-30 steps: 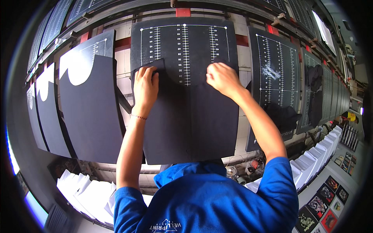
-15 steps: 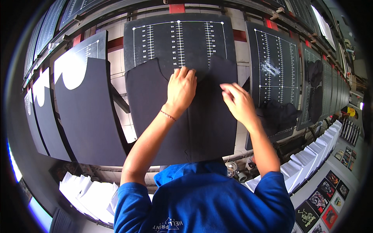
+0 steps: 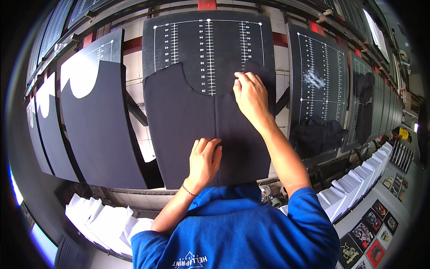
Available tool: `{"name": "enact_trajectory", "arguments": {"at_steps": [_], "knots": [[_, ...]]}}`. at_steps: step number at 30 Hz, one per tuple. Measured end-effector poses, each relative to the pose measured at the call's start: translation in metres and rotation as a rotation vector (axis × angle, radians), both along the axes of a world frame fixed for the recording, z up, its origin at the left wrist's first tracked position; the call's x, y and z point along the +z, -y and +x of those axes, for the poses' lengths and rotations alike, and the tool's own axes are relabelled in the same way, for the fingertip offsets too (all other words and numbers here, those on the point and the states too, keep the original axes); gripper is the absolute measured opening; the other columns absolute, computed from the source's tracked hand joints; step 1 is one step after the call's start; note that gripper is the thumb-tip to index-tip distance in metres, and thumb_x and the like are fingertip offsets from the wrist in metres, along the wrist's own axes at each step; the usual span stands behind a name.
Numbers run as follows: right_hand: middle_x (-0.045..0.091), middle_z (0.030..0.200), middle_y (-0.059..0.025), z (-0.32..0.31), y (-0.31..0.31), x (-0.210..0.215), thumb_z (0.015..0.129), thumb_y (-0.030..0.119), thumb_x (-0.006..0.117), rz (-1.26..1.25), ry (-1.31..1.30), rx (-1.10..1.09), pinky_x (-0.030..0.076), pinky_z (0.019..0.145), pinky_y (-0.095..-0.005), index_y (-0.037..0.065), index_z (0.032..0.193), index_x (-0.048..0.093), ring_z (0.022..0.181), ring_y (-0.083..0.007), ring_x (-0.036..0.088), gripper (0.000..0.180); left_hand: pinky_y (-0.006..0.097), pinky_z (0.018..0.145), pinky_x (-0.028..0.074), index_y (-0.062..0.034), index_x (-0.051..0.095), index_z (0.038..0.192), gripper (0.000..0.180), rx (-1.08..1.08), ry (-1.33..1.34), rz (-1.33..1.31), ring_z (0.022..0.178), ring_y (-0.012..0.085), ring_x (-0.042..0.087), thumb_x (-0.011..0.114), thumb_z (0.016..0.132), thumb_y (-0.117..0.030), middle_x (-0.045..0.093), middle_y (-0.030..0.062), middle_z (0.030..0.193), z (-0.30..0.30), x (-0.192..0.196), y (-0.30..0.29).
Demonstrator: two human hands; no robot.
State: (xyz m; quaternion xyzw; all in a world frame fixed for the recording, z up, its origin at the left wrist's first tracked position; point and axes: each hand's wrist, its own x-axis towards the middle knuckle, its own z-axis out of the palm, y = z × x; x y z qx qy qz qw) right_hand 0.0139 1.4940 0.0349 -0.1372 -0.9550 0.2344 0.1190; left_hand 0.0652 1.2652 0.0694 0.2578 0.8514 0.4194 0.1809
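Observation:
A black cut fabric piece point(image 3: 179, 116) with a curved neckline lies over the middle black board point(image 3: 188, 49), which has white scale lines. A crease or seam runs down its middle. At the neckline's right side my right hand point(image 3: 251, 94) is closed, its bent fingers and thumb at the fabric's edge; the fingers partly hide the cloth there. Lower down, beside the middle line, my left hand point(image 3: 205, 161) rests on the fabric with loosely bent fingers and the thumb apart, nothing visible in it.
To the left, another board carries a smooth black fabric piece point(image 3: 96, 130). On the right board point(image 3: 313, 71) lies a crumpled black cloth point(image 3: 318, 134). White sheets point(image 3: 98, 224) hang in a row below left, and more white sheets point(image 3: 354, 184) below right. A red bar point(image 3: 133, 45) runs behind the boards.
My left hand has come down from the neckline to the lower middle of the fabric. My right hand has moved up and left to the neckline's right edge.

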Motion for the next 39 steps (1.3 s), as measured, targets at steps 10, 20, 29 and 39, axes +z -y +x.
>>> {"name": "enact_trajectory", "arguments": {"at_steps": [10,20,29,39], "knots": [[0.067,0.089,-0.0112,0.005,0.019,-0.002,0.089,0.011,0.064,0.049,0.003,0.073,0.052,0.076,-0.0426,0.003,0.097,0.068,0.084,-0.0290,0.065,0.012,0.040,0.074,0.047,0.0012,0.066,0.105,0.019,0.084,-0.001,-0.035,0.082,0.0310,0.057,0.065,0.086,0.000,0.059,0.0147,0.091,-0.004,0.009,0.016],[0.062,0.069,-0.0138,0.051,-0.054,0.034,0.095,0.023,0.069,-0.334,0.091,-0.314,0.048,0.060,-0.0387,0.000,0.092,0.058,0.067,-0.0249,0.066,0.025,0.040,0.074,0.047,-0.0009,0.066,0.106,0.020,0.144,-0.013,-0.026,0.083,0.0301,0.056,0.066,0.086,-0.001,0.059,0.0134,0.091,-0.010,0.002,0.027],[0.067,0.090,-0.0243,0.113,-0.089,0.028,0.097,0.017,0.058,0.209,0.655,-0.189,0.052,0.076,-0.0530,0.002,0.111,0.063,0.084,-0.0432,0.066,0.021,0.045,0.086,0.045,-0.0029,0.060,0.113,0.025,0.152,-0.549,-0.134,0.097,0.0351,0.055,0.064,0.089,-0.005,0.056,0.0166,0.107,-0.170,-0.034,0.004],[0.054,0.137,-0.0177,0.019,-0.095,-0.014,0.091,0.035,0.070,-0.117,-0.082,-0.076,0.047,0.103,-0.0428,0.004,0.148,0.041,0.128,-0.0360,0.054,0.071,0.042,0.086,0.045,-0.0064,0.062,0.108,0.016,-0.071,-0.514,-0.135,0.095,0.0310,0.055,0.063,0.093,-0.010,0.061,0.0093,0.101,-0.224,-0.049,-0.002]]}}
